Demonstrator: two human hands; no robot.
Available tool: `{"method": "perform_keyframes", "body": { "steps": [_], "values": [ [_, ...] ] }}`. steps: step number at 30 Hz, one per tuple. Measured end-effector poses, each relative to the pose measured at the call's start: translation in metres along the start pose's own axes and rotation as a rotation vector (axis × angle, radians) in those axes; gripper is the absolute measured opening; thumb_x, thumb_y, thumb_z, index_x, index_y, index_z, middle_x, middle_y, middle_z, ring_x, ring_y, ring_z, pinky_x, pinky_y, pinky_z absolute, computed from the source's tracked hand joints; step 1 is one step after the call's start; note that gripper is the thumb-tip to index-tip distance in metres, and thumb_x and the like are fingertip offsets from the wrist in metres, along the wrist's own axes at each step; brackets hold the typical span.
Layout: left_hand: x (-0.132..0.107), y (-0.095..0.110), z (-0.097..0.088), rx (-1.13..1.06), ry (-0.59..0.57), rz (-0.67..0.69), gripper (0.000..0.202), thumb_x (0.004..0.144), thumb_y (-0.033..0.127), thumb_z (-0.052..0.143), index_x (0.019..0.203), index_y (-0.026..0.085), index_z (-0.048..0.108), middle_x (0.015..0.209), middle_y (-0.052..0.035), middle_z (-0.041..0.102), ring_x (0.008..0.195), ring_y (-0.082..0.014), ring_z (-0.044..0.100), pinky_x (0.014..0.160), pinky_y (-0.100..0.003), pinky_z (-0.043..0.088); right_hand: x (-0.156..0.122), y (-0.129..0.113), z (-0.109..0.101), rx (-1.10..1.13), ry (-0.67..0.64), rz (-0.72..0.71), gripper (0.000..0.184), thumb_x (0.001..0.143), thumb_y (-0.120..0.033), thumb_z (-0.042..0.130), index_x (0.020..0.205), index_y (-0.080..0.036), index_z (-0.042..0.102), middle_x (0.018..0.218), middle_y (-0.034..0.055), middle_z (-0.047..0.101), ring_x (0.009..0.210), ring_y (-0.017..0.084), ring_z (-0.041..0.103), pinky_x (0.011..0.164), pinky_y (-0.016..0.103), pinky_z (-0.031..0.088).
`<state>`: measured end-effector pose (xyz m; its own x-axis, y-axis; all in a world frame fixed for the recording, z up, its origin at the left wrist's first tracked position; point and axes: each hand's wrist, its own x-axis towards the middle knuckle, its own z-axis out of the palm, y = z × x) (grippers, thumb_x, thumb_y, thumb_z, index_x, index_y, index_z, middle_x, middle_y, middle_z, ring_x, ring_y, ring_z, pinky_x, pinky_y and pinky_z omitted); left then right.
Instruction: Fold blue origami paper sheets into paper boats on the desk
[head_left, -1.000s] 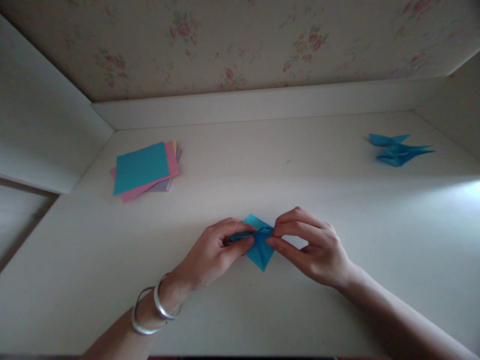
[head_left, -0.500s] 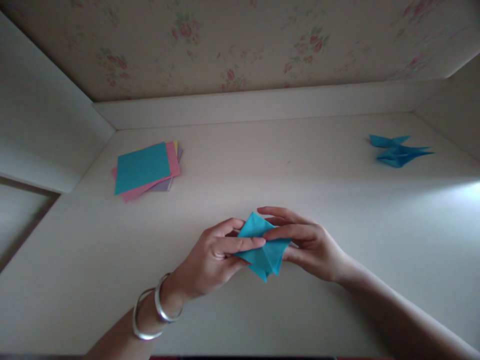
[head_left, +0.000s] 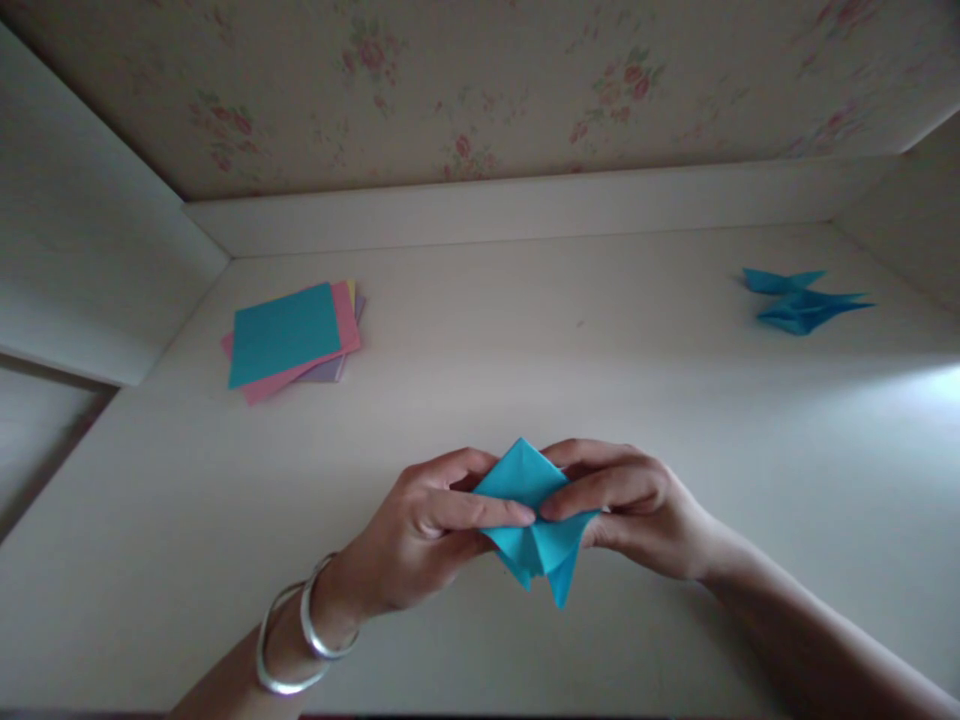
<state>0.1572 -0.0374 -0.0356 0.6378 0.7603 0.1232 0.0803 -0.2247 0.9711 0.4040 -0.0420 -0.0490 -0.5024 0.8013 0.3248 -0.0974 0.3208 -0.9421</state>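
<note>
A partly folded sheet of blue origami paper (head_left: pixel 523 473) is held between my two hands, in the lower middle of the head view. One corner points away from me, and narrow flaps hang apart at the near side. My left hand (head_left: pixel 431 525) grips its left side, a finger lying across the front and the thumb below. On the right side, my right hand (head_left: pixel 637 510) pinches the paper, with a fingertip pressed near the middle, close to the left one. The fingers behind the paper are partly hidden.
A stack of coloured paper squares (head_left: pixel 285 335), blue on top with pink, purple and yellow beneath, lies at the back left of the white table (head_left: pixel 465 330). Folded blue paper pieces (head_left: pixel 806 312) lie at the back right. A low ledge (head_left: pixel 525 213) borders the far edge.
Both hands have come slightly nearer and to the right with the paper. Its near flaps now spread wider apart, and my right hand's fingers have closed in on it.
</note>
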Motion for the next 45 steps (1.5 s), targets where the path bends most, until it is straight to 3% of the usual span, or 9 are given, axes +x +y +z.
{"method": "perform_keyframes", "body": {
  "steps": [6, 9, 13, 16, 21, 26, 31, 38, 45],
  "values": [
    [0.006, 0.002, 0.0, -0.022, 0.05, 0.033, 0.022, 0.084, 0.031, 0.077, 0.106, 0.025, 0.081, 0.11, -0.0105, 0.076, 0.089, -0.0207, 0.073, 0.075, -0.026, 0.057, 0.001, -0.006, -0.001, -0.01, 0.042, 0.067, 0.016, 0.092, -0.03, 0.071, 0.102, -0.023, 0.081, 0.111, 0.011, 0.075, 0.101, 0.022, 0.072, 0.085, 0.032, 0.059],
    [0.008, 0.001, -0.001, 0.033, 0.079, 0.016, 0.02, 0.091, 0.033, 0.069, 0.089, 0.018, 0.082, 0.091, -0.0083, 0.076, 0.076, -0.0168, 0.069, 0.066, -0.024, 0.052, 0.002, -0.006, 0.004, -0.035, 0.108, 0.117, 0.012, 0.093, -0.027, 0.07, 0.094, -0.021, 0.081, 0.103, 0.01, 0.075, 0.092, 0.02, 0.071, 0.078, 0.029, 0.058],
    [0.008, 0.002, 0.004, 0.053, 0.117, -0.132, 0.039, 0.097, 0.034, 0.06, 0.065, 0.015, 0.071, 0.07, -0.0038, 0.066, 0.062, -0.0127, 0.057, 0.057, -0.023, 0.044, 0.002, -0.005, 0.014, 0.016, 0.245, 0.227, 0.015, 0.093, -0.025, 0.068, 0.082, -0.02, 0.077, 0.096, 0.008, 0.073, 0.085, 0.017, 0.069, 0.071, 0.025, 0.055],
    [0.008, 0.002, 0.01, -0.003, 0.173, -0.177, 0.031, 0.095, 0.033, 0.062, 0.073, 0.016, 0.075, 0.086, -0.0057, 0.073, 0.076, -0.0163, 0.066, 0.067, -0.024, 0.051, 0.001, -0.004, 0.019, 0.003, 0.313, 0.236, 0.016, 0.093, -0.024, 0.068, 0.079, -0.02, 0.074, 0.095, 0.0068, 0.071, 0.084, 0.017, 0.068, 0.071, 0.025, 0.054],
    [0.008, -0.003, 0.017, -0.052, 0.317, -0.166, 0.019, 0.095, 0.03, 0.064, 0.104, 0.025, 0.079, 0.11, -0.0041, 0.078, 0.099, -0.017, 0.071, 0.086, -0.023, 0.055, 0.0, -0.006, 0.021, -0.151, 0.264, 0.205, 0.016, 0.093, -0.022, 0.066, 0.08, -0.019, 0.073, 0.095, 0.0072, 0.07, 0.082, 0.016, 0.067, 0.07, 0.025, 0.053],
    [0.008, -0.008, 0.017, 0.009, 0.406, -0.167, 0.017, 0.093, 0.028, 0.068, 0.105, 0.027, 0.08, 0.106, -0.0019, 0.08, 0.093, -0.0141, 0.073, 0.081, -0.019, 0.057, 0.001, -0.006, 0.025, -0.234, 0.288, 0.199, 0.017, 0.092, -0.023, 0.067, 0.076, -0.018, 0.07, 0.092, 0.0062, 0.071, 0.078, 0.015, 0.067, 0.066, 0.023, 0.052],
    [0.008, -0.008, 0.017, 0.097, 0.393, -0.165, 0.024, 0.093, 0.028, 0.067, 0.115, 0.029, 0.076, 0.109, -0.0011, 0.079, 0.095, -0.0141, 0.073, 0.083, -0.019, 0.056, 0.002, -0.004, 0.03, -0.28, 0.322, 0.198, 0.019, 0.093, -0.023, 0.067, 0.074, -0.018, 0.067, 0.089, 0.0042, 0.07, 0.075, 0.013, 0.066, 0.066, 0.021, 0.051],
    [0.011, -0.007, 0.015, 0.187, 0.341, -0.078, 0.023, 0.093, 0.028, 0.068, 0.114, 0.026, 0.077, 0.077, 0.0007, 0.075, 0.065, -0.009, 0.065, 0.06, -0.016, 0.051, 0.002, -0.006, 0.032, -0.275, 0.358, 0.243, 0.021, 0.091, -0.024, 0.068, 0.071, -0.019, 0.066, 0.088, 0.0042, 0.07, 0.074, 0.013, 0.065, 0.063, 0.021, 0.05],
    [0.011, -0.007, 0.011, 0.169, 0.332, -0.099, 0.016, 0.086, 0.03, 0.076, 0.1, 0.023, 0.08, 0.086, -0.0009, 0.081, 0.073, -0.0117, 0.073, 0.068, -0.015, 0.057, 0.002, -0.006, 0.032, -0.168, 0.38, 0.311, 0.021, 0.089, -0.029, 0.071, 0.072, -0.02, 0.064, 0.084, 0.0031, 0.07, 0.071, 0.013, 0.063, 0.058, 0.023, 0.047]
  ]
}}
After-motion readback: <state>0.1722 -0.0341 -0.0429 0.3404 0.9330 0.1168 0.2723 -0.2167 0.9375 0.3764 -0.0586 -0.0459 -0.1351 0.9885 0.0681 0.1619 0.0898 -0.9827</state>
